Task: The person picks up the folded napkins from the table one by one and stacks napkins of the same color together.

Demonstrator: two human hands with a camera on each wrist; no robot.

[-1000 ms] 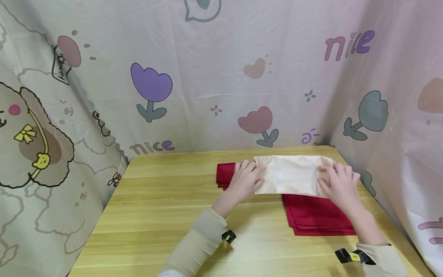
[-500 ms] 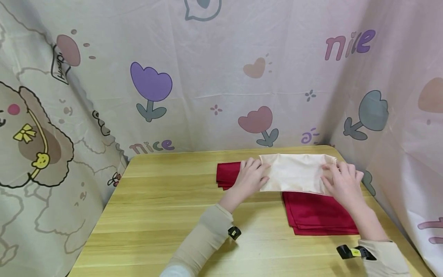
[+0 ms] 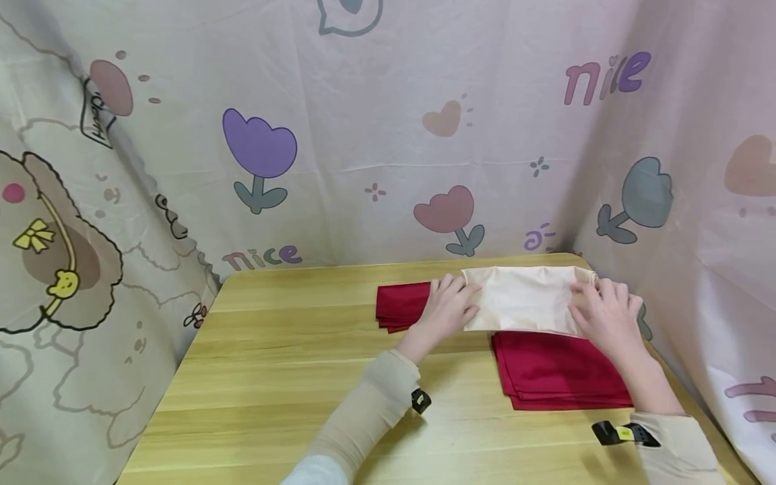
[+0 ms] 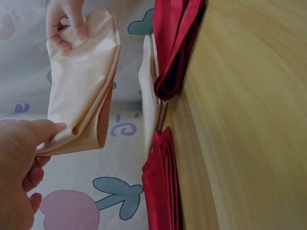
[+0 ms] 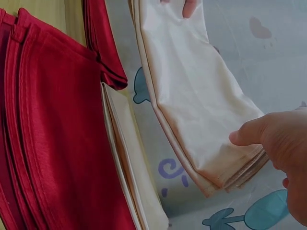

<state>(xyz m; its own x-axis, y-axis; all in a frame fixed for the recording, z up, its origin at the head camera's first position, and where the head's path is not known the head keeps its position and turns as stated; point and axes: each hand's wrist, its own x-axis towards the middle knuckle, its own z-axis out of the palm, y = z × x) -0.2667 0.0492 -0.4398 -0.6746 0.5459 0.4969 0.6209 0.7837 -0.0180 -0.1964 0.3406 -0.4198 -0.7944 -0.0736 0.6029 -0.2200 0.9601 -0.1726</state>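
A folded cream satin cloth (image 3: 526, 300) is stretched between my two hands, raised above the table. My left hand (image 3: 445, 311) pinches its left end, with the thumb (image 4: 50, 128) on the near face. At the other end my right hand (image 3: 609, 316) pinches the layered edge, thumb (image 5: 249, 133) on top. Several soft layers show along the cloth's lower side in the left wrist view. Below it on the table lies a second folded cream cloth (image 5: 127, 148), which the raised one hides in the head view.
A large folded red cloth (image 3: 558, 377) lies at the right of the wooden table (image 3: 291, 377). A smaller folded red bundle (image 3: 401, 304) sits farther back, left of it, partly behind my left hand. A printed curtain (image 3: 339, 135) hangs behind the table and at both sides.
Both hands have carried the cream cloth a little to the right and slightly farther back. More of the left red bundle now shows. The head view has shifted slightly.
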